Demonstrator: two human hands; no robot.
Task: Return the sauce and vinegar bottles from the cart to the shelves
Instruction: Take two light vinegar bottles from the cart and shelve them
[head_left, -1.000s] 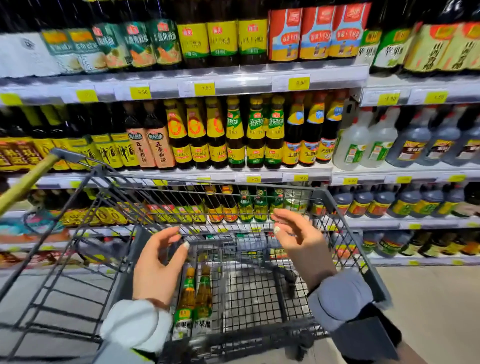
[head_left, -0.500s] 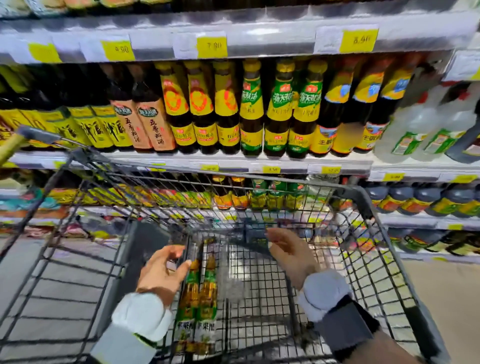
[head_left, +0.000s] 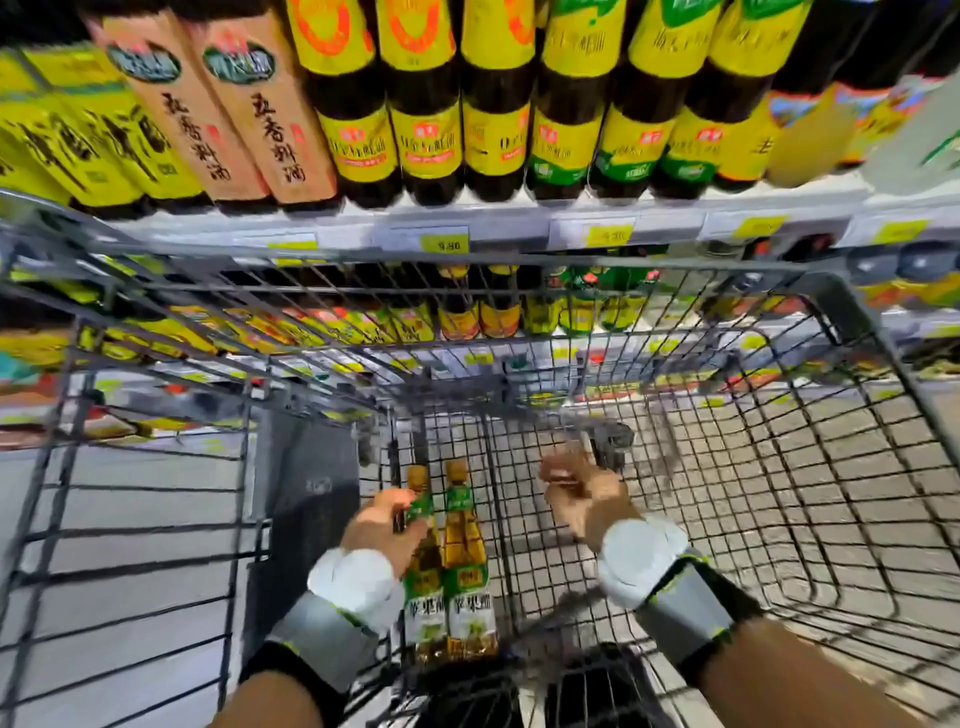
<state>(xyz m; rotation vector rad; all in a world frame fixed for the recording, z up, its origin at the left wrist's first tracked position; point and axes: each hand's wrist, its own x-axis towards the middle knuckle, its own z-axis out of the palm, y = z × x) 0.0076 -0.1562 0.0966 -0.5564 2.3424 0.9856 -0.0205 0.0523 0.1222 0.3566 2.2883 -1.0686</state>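
Two slim bottles of pale golden liquid with green-and-white labels lie side by side on the wire floor of the cart (head_left: 810, 467), necks pointing away from me. My left hand (head_left: 382, 530) is wrapped around the neck of the left bottle (head_left: 423, 587), which still lies flat. The right bottle (head_left: 465, 561) lies untouched beside it. My right hand (head_left: 582, 493) hovers inside the cart to the right of the bottles, blurred, fingers loosely curled and holding nothing.
The cart's front rim (head_left: 519, 260) stands close against the shelf edge (head_left: 519, 221) with its yellow price tags. Dark sauce bottles with yellow labels (head_left: 426, 104) fill the shelf above; more bottles show through the mesh on the lower shelf (head_left: 498, 312).
My head has dropped closer to the cart. Both hands have reached deeper in, and my left hand has gone from open above the bottles to closing on the left bottle's neck.
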